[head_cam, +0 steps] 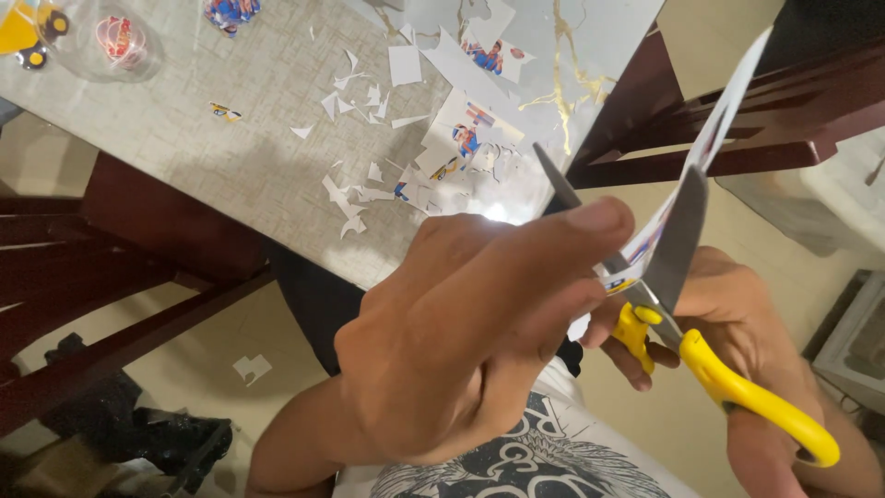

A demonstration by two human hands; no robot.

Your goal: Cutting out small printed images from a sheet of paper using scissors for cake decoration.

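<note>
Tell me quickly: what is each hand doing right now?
Left hand: closed, pinching the printed paper strip.
Right hand: closed on the yellow-handled scissors, blades open around the strip.

A printed sticker sheet (710, 138), white with blue and red figures, stands pinched in the left hand (479, 341); another sheet (466, 138) lies beyond it.
</note>
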